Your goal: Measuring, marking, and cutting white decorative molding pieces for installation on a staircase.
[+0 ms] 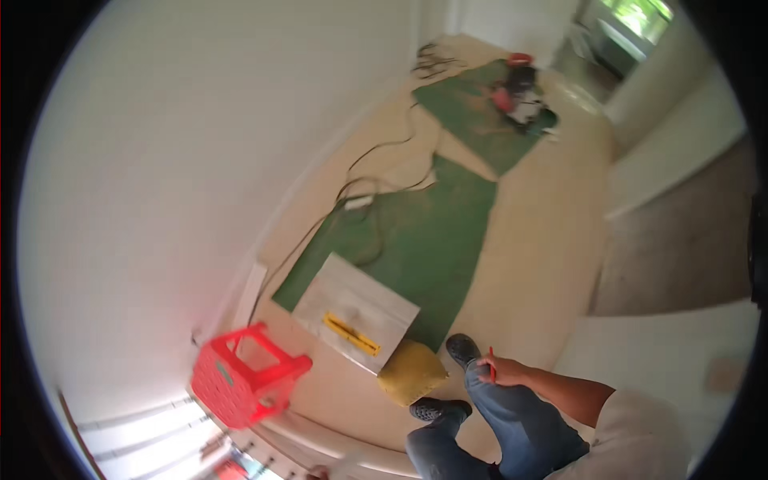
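Red pencil (491,364), thin and upright, pinched in the right hand (502,371) on the knee; left hand unseen.

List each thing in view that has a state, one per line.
Right hand: closed on a red pencil, resting on the knee.
Red plastic stool: tipped on its side.
Grey tile: flat on the green mat.
Yellow sack: slumped on the floor.
Black cables: loose across the floor.
Left hand: out of view.
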{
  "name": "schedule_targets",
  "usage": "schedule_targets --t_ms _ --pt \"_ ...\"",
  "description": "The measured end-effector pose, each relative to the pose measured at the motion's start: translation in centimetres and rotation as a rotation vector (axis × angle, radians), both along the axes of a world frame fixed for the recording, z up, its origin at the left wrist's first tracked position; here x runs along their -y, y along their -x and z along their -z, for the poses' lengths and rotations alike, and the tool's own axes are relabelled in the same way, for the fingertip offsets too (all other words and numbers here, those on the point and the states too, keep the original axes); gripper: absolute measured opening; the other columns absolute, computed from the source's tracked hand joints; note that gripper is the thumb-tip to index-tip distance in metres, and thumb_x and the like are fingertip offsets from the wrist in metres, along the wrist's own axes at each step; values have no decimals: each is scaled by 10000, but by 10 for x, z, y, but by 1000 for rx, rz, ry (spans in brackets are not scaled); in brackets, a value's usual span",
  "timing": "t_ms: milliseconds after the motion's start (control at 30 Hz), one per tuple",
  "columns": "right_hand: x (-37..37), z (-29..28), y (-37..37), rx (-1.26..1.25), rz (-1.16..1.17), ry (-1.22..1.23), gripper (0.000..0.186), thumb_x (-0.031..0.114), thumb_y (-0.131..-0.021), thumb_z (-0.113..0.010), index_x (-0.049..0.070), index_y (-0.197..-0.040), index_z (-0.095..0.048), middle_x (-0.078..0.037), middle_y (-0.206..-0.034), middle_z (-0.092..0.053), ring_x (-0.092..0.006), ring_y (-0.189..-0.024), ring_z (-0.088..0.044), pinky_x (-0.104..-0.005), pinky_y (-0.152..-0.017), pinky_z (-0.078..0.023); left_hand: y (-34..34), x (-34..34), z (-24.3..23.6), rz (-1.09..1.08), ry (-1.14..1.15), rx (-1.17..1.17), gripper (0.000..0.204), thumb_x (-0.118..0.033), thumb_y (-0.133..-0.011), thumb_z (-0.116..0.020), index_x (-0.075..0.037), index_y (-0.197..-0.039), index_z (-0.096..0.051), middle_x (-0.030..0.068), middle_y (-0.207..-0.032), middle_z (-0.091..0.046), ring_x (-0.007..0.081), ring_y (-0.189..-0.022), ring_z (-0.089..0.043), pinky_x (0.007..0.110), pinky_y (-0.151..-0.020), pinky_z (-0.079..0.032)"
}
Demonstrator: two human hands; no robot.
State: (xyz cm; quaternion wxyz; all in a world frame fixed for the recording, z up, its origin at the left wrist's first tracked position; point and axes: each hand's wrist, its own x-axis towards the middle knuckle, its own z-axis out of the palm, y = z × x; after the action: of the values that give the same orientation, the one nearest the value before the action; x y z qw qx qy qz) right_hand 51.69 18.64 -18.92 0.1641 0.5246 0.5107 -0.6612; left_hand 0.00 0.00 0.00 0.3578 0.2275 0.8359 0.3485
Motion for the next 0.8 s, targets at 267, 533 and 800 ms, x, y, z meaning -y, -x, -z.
schedule_targets --t_ms 267,533,800 --pt "-52 -142 -9 207 -56 -387 379 441 -947 -623 118 -1142 -649 -178 -892 -686 -351 -898 -696 -452 -802 -535 -169 -189 11 632 -111 71 178 -75 -806 -824 -64 -973 -764 104 -942 -760 276 -857 -698 349 -845 -534" --pt "115 -274 -15 22 661 -943 377 233 -891 -646 133 -1253 -615 -103 -1098 -672 -321 -975 -680 -441 -814 -541 -338 -214 -119 1471 -289 158 85 -26 -842 -752 -37 -926 -744 55 -846 -706 148 -778 -605 270 -743 -472" --pt "244 -367 18 352 1248 -797 422 384 -950 -672 86 -1240 -603 -106 -972 -694 -352 -895 -682 -448 -754 -534 -459 -136 -199 2114 -75 423 139 -82 -912 -731 22 -1000 -701 44 -876 -686 113 -824 -616 268 -774 -501"
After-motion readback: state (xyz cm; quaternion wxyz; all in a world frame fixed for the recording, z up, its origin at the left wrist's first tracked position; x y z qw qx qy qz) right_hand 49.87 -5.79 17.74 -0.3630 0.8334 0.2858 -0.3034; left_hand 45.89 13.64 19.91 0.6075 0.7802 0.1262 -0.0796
